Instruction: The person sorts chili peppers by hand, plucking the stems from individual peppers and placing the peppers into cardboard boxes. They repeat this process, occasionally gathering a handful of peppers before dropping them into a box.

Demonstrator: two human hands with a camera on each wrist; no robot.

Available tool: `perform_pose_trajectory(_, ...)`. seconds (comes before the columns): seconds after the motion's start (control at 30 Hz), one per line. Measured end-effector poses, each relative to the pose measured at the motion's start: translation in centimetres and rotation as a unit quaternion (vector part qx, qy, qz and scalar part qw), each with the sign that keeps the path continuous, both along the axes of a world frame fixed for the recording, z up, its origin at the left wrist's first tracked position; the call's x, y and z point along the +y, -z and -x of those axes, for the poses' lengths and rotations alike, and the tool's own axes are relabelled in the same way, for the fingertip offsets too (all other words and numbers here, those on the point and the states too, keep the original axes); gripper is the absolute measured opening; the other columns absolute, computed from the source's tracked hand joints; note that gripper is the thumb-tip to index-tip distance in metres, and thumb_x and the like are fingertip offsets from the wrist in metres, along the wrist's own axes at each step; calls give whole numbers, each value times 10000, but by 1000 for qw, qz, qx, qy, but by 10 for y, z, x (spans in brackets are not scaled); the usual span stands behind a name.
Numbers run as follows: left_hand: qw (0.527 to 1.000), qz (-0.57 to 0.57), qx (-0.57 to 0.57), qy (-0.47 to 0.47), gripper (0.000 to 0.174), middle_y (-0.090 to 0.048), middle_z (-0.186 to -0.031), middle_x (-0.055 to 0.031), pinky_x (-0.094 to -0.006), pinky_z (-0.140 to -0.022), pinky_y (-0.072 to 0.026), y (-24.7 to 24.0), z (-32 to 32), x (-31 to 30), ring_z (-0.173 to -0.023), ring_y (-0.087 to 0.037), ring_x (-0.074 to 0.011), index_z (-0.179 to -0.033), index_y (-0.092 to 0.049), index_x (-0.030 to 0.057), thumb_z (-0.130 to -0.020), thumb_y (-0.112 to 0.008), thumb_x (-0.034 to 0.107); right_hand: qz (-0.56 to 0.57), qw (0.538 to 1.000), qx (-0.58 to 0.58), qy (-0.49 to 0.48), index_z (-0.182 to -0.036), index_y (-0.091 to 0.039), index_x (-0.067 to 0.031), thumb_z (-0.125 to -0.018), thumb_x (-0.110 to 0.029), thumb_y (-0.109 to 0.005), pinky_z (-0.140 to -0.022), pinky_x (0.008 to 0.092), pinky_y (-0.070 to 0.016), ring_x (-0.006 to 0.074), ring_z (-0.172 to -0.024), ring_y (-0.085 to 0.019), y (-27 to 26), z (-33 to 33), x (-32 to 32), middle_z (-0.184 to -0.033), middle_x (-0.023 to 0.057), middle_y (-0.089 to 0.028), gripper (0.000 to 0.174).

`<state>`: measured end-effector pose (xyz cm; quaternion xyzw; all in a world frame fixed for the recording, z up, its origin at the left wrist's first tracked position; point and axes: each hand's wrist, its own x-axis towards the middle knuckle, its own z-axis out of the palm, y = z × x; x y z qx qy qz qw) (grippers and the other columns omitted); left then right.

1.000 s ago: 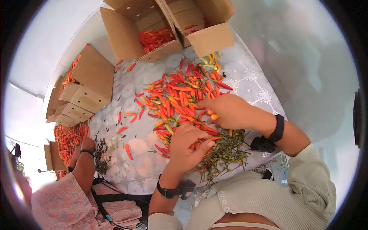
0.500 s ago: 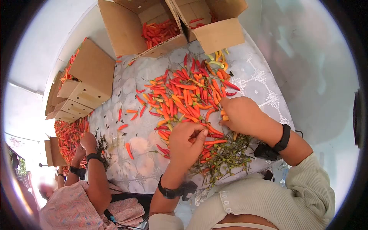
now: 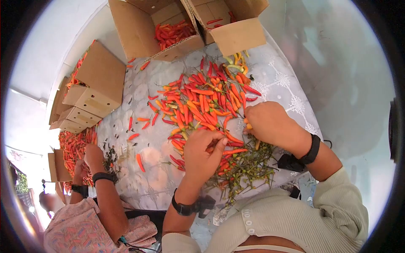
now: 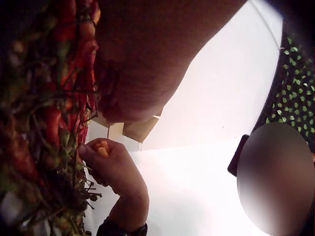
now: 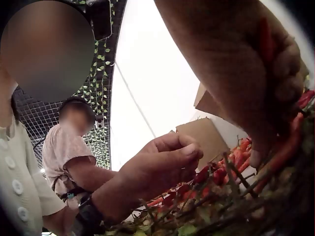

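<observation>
My right hand is at the right side of a chili heap, its fingers curled round several chilies. Their orange ends show in its grasp in the left wrist view. To its left, my left hand hovers over the near side of the heap with fingers curled and thumb tip close against them; no chili shows between them in the right wrist view. Right under and between the hands lies a pile of green chili stems, with several red and orange chilies at its left edge.
Two cardboard boxes, one holding red chilies, stand at the back. More boxes line the left side. At the lower left another person works at a big chili pile. Yellow chilies lie beyond the heap.
My left hand has drawn back from an orange chili at the stem pile, and its thumb has come in to the fingers. The right hand has moved slightly right, still gripping chilies.
</observation>
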<state>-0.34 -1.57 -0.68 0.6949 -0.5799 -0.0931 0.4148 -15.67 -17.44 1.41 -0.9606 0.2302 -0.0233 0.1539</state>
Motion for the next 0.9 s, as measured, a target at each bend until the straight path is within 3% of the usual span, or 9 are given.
perform_pose_trajectory(0.17, 1000, 0, -9, 7, 136, -600, -698, -45, -303, -624, -423, -2, 2, 0, -667, -543, -179, -808, -663, 44, -822, -721, 166, -18, 1000, 5, 4, -745, -640, -37, -729, -250, -759, -647, 441, -508, 368, -736, -641, 12, -4, -5, -738, 164, -647, 244)
perform_pose_trajectory(0.27, 1000, -3, 1, 13, 149, -610, -733, -55, -303, -635, -430, -3, 2, 1, -683, -549, -190, -829, -668, 42, -839, -711, 185, -63, 995, -58, -41, -781, -647, -18, -725, -200, -715, -612, 447, -520, 378, -691, -642, 18, -3, -8, -726, 195, -641, 203)
perform_pose_trajectory(0.37, 999, 45, 4, 5, 176, -595, -723, -79, -365, -639, -442, -7, 6, -1, -690, -570, -248, -868, -652, 27, -842, -704, 193, -227, 950, -200, -73, -852, -618, -8, -802, -225, -712, -587, 395, -511, 301, -646, -639, 10, -11, -4, -706, 134, -633, 242)
perform_pose_trajectory(0.47, 997, 35, 66, -22, 235, -615, -770, -93, -337, -636, -464, -9, 11, 2, -718, -594, -235, -925, -648, 6, -868, -693, 230, -524, 829, -195, -11, -905, -573, -9, -867, -222, -691, -577, 342, -488, 180, -619, -588, -18, -10, 13, -739, 50, -597, 246)
perform_pose_trajectory(0.57, 998, 38, 51, 8, 273, -631, -812, -92, -299, -635, -477, -5, 4, 5, -731, -612, -195, -983, -643, -4, -886, -684, 248, -491, 821, -291, -35, -944, -558, -22, -884, -172, -679, -619, 301, -469, 100, -690, -537, 0, -15, 19, -786, 6, -553, 202)
perform_pose_trajectory(0.67, 976, 32, 217, -15, 281, -637, -821, -77, -269, -659, -483, 5, 5, 7, -733, -617, -149, -1001, -645, -10, -899, -678, 250, -421, 830, -363, -43, -967, -565, -26, -872, -170, -697, -680, 283, -455, 95, -752, -517, 7, -18, 24, -833, 25, -552, 217)
perform_pose_trajectory(0.9, 967, 10, 254, -14, 269, -642, -807, -61, -258, -654, -484, 1, 4, 7, -723, -613, -117, -963, -645, -21, -915, -666, 243, -448, 805, -390, -9, -983, -569, -30, -852, -196, -729, -707, 260, -435, 95, -795, -502, 14, -18, 36, -866, 26, -552, 265)
